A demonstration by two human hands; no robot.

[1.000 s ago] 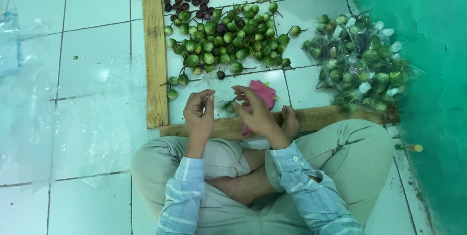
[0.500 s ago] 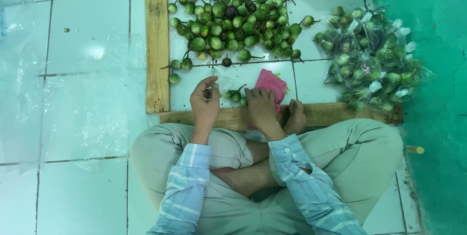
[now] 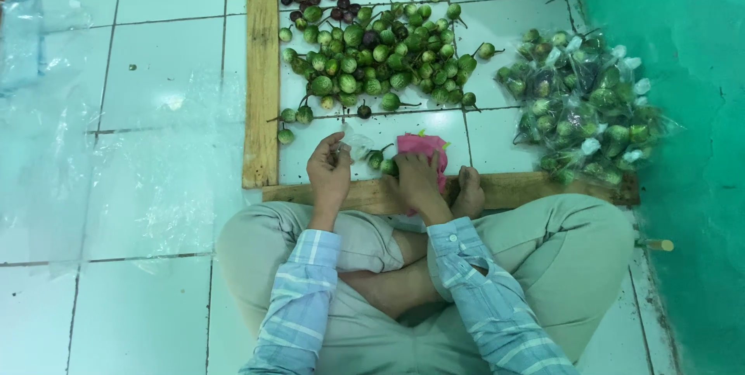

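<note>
— White floor tiles [image 3: 155, 64], a green wall [image 3: 683, 111] running down the right side, and a wooden frame [image 3: 261, 72] fencing off a heap of small green fruits [image 3: 372, 64]. What are the hands doing?

— The left hand [image 3: 328, 169] is pinching the mouth of a thin clear bag [image 3: 355, 142], thumb and forefinger pressed together on the film. The right hand [image 3: 417, 177] is lying knuckles-up, fingers curled down over a pink cloth [image 3: 423, 146].

— Where is the fruit sitting relative to the fingers?

— Two fruits [image 3: 380, 161] are resting between the two hands, just beside the right fingertips and a little further from the left pinch. The bag is trailing from the left fingers toward them, its long axis pointing right and slightly away. The right hand is nearer.

— Is the right hand gripping anything?

— I cannot tell; the fingertips are tucked under. Whether the two fruits are lying inside the bag or just past it is also hard to make out, the film being nearly invisible. The pile of bagged fruits [image 3: 582, 103] is sitting well beyond the right fingers.
</note>
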